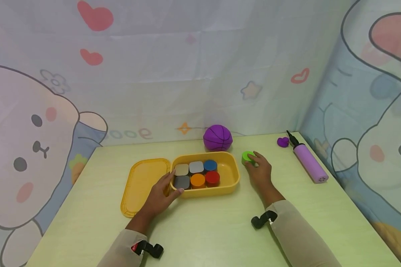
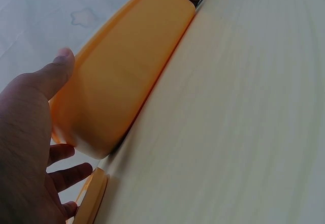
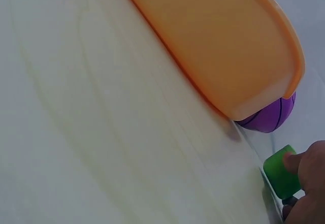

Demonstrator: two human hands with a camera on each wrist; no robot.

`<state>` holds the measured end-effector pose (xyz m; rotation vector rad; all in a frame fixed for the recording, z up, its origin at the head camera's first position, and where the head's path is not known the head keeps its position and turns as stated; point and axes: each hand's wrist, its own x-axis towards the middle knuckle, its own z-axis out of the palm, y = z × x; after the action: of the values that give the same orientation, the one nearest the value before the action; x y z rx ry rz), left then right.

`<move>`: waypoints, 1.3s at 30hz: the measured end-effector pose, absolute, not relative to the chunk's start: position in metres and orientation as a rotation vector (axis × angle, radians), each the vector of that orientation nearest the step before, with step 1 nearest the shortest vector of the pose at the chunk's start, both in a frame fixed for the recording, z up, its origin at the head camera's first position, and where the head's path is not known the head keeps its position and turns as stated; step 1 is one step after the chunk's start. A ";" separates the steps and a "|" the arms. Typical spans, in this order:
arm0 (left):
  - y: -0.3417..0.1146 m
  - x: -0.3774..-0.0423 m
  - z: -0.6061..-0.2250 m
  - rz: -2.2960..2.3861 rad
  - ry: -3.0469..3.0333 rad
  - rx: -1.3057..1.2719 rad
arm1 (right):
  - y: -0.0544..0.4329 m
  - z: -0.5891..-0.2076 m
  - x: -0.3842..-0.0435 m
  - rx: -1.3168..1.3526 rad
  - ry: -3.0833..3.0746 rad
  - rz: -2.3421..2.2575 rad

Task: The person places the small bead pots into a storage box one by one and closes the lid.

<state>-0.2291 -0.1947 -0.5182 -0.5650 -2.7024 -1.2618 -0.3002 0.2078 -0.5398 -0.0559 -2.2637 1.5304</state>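
My left hand point(image 1: 161, 195) holds the left end of a yellow box point(image 1: 228, 190), thumb along its front rim and fingers round the corner. The left wrist view shows the thumb point(image 2: 63, 66) against the box's front wall, the lower fingers spread below. Inside the box, squarish cream, white and grey blocks and round blue, orange and red point(image 1: 212, 178) ones stand in two rows at the left. To the right of the box, my right hand point(image 1: 261, 172) pinches a green cylinder block point(image 3: 281, 172) between thumb and fingers, close over the table.
A flat yellow lid point(image 1: 143, 185) lies left of the box. Behind it sits a purple ball point(image 1: 218, 138) with black lines. A small purple heart-shaped thing point(image 1: 282, 142) and a purple hand pump point(image 1: 310, 163) with a black nozzle lie near the table's right edge.
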 end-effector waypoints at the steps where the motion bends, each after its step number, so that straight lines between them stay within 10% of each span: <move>1: -0.195 -0.229 -0.518 -1.263 -2.702 -0.565 | 0.208 -0.540 -0.300 -0.051 -2.251 1.537; 39: -0.197 -0.233 -0.523 -1.290 -2.680 -0.595 | 0.180 -0.524 -0.290 0.218 -1.926 1.378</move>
<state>-0.2325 -0.1969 -0.5234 -0.5948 -2.6802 -1.2898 -0.2897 0.1802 -0.5237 0.2180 -1.9265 1.3776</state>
